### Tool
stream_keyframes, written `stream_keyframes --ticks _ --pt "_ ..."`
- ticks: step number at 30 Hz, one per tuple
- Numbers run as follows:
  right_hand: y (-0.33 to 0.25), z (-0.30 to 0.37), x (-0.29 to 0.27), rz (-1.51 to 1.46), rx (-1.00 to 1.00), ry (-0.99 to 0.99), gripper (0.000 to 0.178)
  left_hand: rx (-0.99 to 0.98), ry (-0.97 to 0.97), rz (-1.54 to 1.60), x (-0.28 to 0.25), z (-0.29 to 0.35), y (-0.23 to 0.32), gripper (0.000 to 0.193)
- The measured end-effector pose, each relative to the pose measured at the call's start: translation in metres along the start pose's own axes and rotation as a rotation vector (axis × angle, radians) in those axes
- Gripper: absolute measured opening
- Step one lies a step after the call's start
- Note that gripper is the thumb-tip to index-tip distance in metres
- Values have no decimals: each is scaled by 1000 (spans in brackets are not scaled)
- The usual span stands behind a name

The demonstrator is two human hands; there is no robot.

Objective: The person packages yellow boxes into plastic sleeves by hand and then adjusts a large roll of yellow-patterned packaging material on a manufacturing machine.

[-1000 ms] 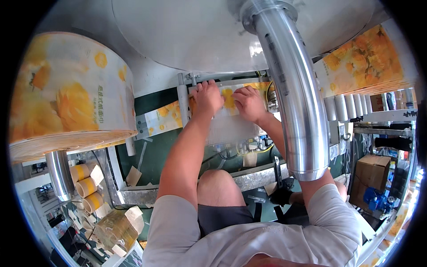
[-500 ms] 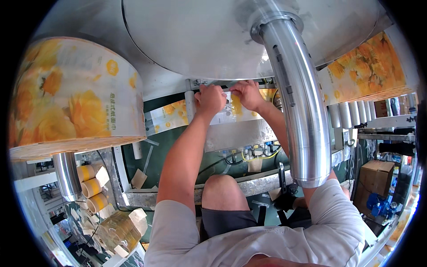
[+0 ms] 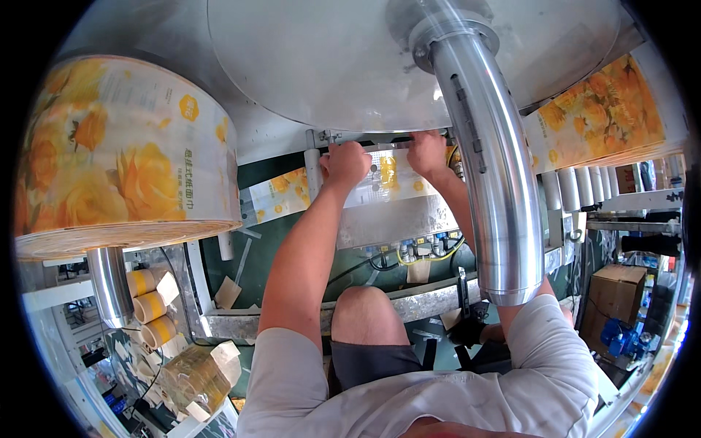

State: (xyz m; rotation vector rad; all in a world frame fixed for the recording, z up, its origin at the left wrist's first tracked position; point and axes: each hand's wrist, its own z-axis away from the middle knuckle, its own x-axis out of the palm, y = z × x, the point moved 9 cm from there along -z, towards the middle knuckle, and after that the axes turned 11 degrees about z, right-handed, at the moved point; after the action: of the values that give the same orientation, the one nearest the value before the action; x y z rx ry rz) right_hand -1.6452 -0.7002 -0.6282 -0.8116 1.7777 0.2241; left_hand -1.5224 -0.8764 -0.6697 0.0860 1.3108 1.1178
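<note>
A strip of white printed film with yellow flower patterns runs across a flat metal plate in front of me. My left hand is closed at the film's upper edge, beside a white roller, with its fingertips turned away from view. Farther right, my right hand has its fingers curled over the same upper edge. Between the two hands the film lies fairly flat. Left of the roller, more film slopes down toward the big roll.
A large flower-printed film roll hangs at left, another roll at right. A thick steel shaft juts out from a round metal disc over my right forearm. Cables and blue fittings sit below the plate. Cardboard cores stand lower left.
My right hand has shifted right along the film's upper edge, widening the gap between my hands. My left hand stays nearly in place.
</note>
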Motion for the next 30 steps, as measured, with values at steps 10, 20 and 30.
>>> stream_keyframes --ticks 10,20,30 --pt "-45 14 -16 -82 -381 -17 20 7 25 7 -5 0 -3 26" --pt "-62 16 14 -83 -364 -279 17 -10 42 -1 -3 1 -12 26" --pt "-46 -3 57 -139 -182 -702 26 464 257 -9 -28 61 23 64"
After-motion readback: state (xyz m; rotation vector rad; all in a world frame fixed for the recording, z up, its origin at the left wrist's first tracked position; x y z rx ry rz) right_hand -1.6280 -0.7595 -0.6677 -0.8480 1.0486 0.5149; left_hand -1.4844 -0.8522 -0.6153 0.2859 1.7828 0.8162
